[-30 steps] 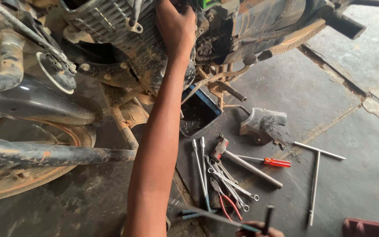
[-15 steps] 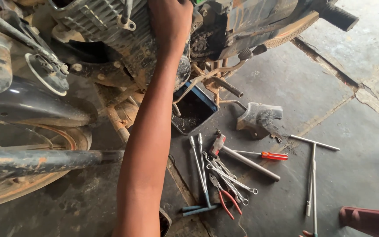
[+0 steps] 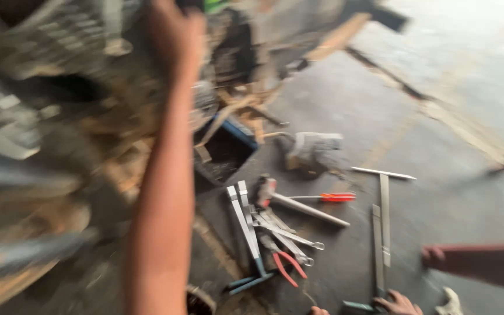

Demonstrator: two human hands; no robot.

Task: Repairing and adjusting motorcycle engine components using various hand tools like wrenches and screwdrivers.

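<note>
- We are reaching our left hand [image 3: 173,32] up onto the motorcycle engine [image 3: 59,52], the arm stretching along the middle of the view; the picture is blurred, and we cannot tell whether its fingers are clenched or released.
- Below and right of those fingers, a dark blue-edged box [image 3: 224,153] is sitting on the concrete floor [image 3: 438,116], just beside the engine's underside.
- Further right and lower, a cluster of wrenches [image 3: 246,224] is lying together, with red-handled pliers [image 3: 287,267] at its lower end and a hammer [image 3: 298,204] touching its upper end.
- A red-handled screwdriver [image 3: 328,197] is lying just beyond the hammer, and a grey block-like part [image 3: 313,149] is resting above it.
- A T-handle tool [image 3: 384,204] is lying to the right, apart from the cluster.
- Our right hand [image 3: 401,303] is showing at the bottom edge, its fingers touching a long bar tool [image 3: 376,251]; the grasp itself is cut off.
</note>
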